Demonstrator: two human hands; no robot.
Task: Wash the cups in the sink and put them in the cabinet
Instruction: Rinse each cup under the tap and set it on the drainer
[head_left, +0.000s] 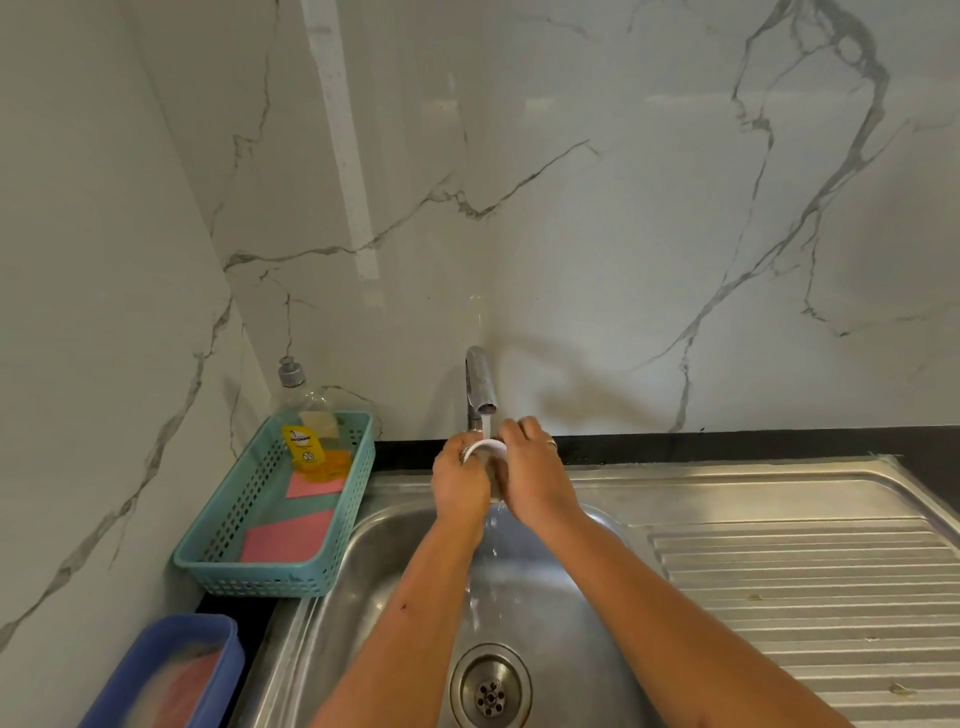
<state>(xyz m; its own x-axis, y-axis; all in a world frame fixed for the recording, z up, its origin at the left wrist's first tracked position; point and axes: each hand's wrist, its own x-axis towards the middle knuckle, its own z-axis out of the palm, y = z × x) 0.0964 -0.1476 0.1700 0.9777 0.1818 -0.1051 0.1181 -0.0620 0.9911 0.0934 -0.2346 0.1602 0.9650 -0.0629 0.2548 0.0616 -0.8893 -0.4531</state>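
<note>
While water runs from the tap (481, 384), both hands hold a white cup (487, 448) under the stream, above the steel sink (550, 587). Left hand (460, 486) and right hand (530, 475) have fingers wrapped around the cup's sides. Cup stands roughly upright, mouth up toward the spout. Teal basket (218, 566) left of the sink holds a clear soap bottle (306, 423) with yellow liquid, plus pink cloths (288, 538); label writing too small to read. Blue tub (171, 670) sits bottom left, contents blurred.
</note>
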